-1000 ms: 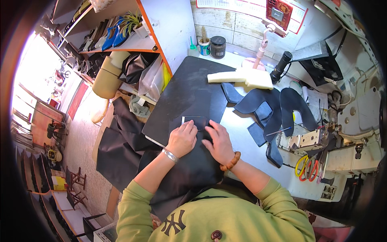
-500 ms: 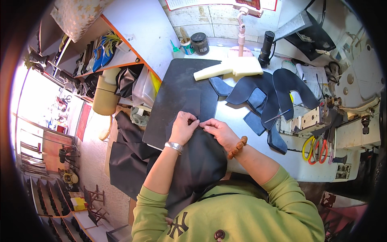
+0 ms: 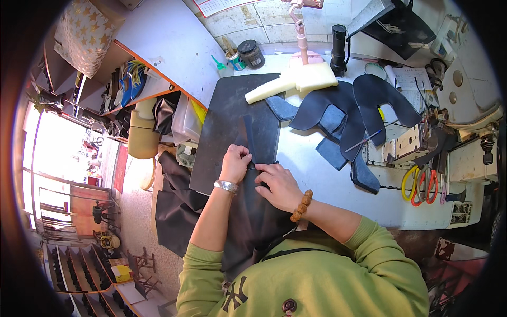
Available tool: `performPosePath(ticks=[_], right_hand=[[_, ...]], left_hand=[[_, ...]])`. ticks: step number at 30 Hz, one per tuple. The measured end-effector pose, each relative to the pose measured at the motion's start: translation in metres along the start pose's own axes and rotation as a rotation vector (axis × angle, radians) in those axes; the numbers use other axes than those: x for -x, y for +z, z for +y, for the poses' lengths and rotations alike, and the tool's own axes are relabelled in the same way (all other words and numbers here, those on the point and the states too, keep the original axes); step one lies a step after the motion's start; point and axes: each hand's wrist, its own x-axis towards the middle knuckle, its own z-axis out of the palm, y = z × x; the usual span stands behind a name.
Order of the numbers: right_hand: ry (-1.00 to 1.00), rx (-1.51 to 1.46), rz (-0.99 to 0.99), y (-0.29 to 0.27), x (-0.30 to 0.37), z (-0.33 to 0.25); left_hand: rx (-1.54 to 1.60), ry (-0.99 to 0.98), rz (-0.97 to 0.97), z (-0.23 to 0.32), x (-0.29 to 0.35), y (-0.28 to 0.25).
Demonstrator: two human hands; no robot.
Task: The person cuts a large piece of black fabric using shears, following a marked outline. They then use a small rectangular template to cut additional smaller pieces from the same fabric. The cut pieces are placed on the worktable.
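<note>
A large sheet of thin black leather-like material (image 3: 248, 211) runs from the dark work mat (image 3: 222, 116) down over my lap. Its upper part narrows into a folded strip (image 3: 250, 134) lying on the mat. My left hand (image 3: 235, 165) is closed, thumb and forefinger pinching the strip's lower left edge. Beside it on the right, my right hand (image 3: 279, 185) lies palm down on the sheet, thumb and forefinger apart, fingertips against the fold. A short light line crosses the material between the hands. What lies beneath my right palm is hidden.
A cream foam piece (image 3: 311, 79) rests across the mat's far edge. Dark curved cut pieces (image 3: 338, 116) and blue pads lie at right, by a sewing machine (image 3: 406, 145) and several scissors (image 3: 417, 182). A flashlight (image 3: 338, 50) and jar (image 3: 251, 54) stand behind; shelves are at left.
My right hand has gone from a pinch to lying lower and flatter on the sheet. The strip beyond my hands now looks narrower. My left hand still pinches. The whole view has shifted slightly.
</note>
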Motion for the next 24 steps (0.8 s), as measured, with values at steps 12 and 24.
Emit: performPosePath(ticks=[12,24], right_hand=[[0.079,-0.437,-0.104,-0.005,-0.025,0.028],[0.093,-0.301,-0.443,-0.027,-0.057,0.018]], left_hand=[[0.03,0.172,0.23,0.008,0.034,0.006],[-0.308,-0.207,0.504,-0.031,0.06,-0.041]])
